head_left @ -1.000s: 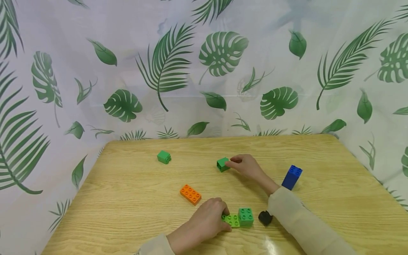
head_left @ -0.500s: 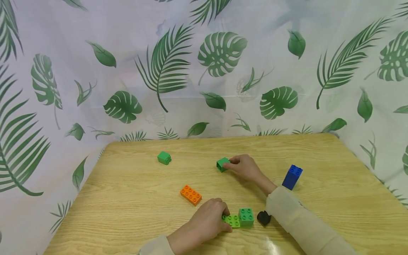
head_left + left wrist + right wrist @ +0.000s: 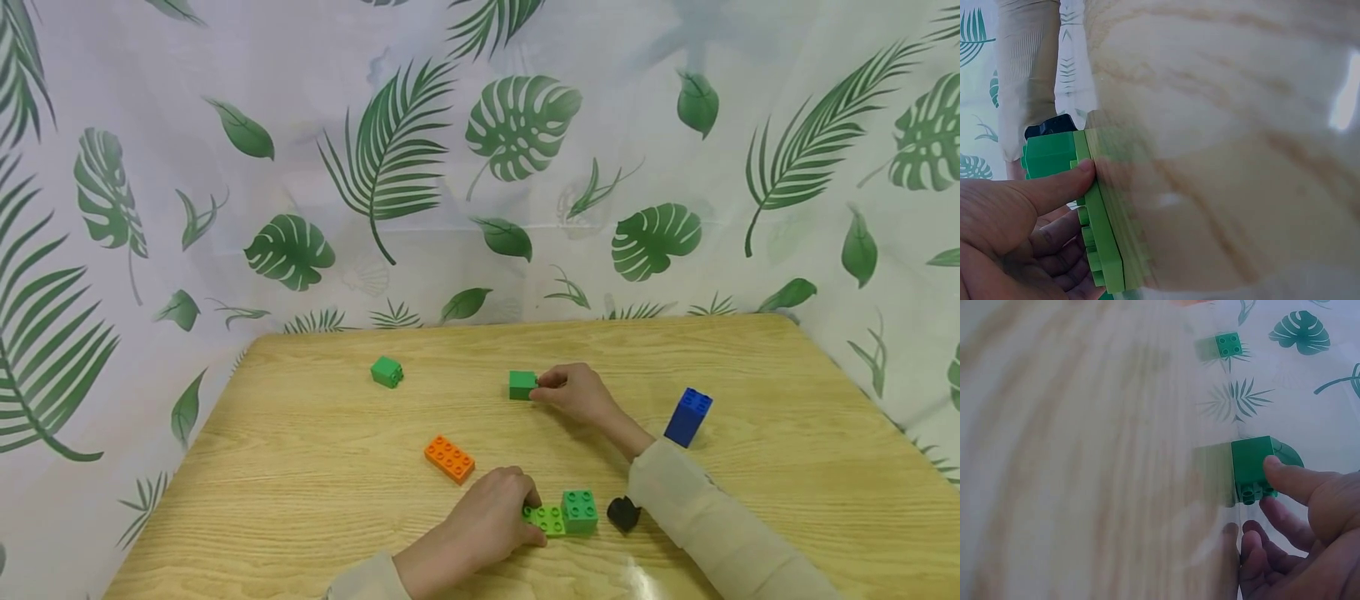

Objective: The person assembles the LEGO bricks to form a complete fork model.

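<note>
green brick (image 3: pixel 522 385) lying on its side toward the far part of the table (image 3: pixel 300 417), studs facing the right hand (image 3: pixel 579 392), whose thumb and forefinger, nearly closed, pinch its studded end. the left hand (image 3: pixel 491 517) grips the lime brick (image 3: pixel 551 520), fingers curled, beside the mounted green block (image 3: pixel 579 510). presumably hard plastic, the green brick should prove light, stiff, slightly slippery and sturdy; opposite flat sides offer the surest hold.

An indoor tabletop set-up, room type unclear — leaf-print sheeting (image 3: pixel 573 200) behind a wood-grain table (image 3: pixel 300 433)
</note>
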Demonstrator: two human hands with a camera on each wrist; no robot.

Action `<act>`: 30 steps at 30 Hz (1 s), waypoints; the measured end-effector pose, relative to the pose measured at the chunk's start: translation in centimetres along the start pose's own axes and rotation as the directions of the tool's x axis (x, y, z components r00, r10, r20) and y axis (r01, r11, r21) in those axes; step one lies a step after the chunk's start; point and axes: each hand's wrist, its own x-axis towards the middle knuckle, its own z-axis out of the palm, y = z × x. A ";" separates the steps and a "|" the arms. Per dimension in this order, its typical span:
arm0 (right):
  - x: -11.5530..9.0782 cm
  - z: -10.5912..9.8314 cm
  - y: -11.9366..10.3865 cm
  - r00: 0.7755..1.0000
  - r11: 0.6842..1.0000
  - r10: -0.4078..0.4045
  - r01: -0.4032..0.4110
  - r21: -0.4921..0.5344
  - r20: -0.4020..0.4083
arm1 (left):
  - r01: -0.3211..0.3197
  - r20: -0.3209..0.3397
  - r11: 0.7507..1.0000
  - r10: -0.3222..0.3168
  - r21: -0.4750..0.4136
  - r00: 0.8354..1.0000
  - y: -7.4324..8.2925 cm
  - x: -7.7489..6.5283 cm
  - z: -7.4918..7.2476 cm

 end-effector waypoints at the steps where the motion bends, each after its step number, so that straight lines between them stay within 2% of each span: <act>1: 0.0 0.0 0.0 1.000 1.000 0.007 -0.007 0.004 0.000 | 0.000 0.001 1.000 0.000 0.000 1.000 0.0 0.0 0.0; 8: 0.3 -0.1 0.4 1.000 0.999 0.010 -0.010 0.032 0.014 | 0.000 0.003 1.000 0.000 0.004 1.000 0.0 0.0 0.1; 17: 0.7 0.0 0.6 0.999 0.999 -0.026 0.027 -0.031 0.035 | -0.008 -0.002 1.000 0.008 0.019 1.000 0.0 0.1 0.1; 30: 0.4 -0.2 0.6 0.999 0.998 -0.013 0.011 0.061 0.033 | -0.019 -0.015 1.000 0.019 0.013 1.000 -0.1 0.0 0.1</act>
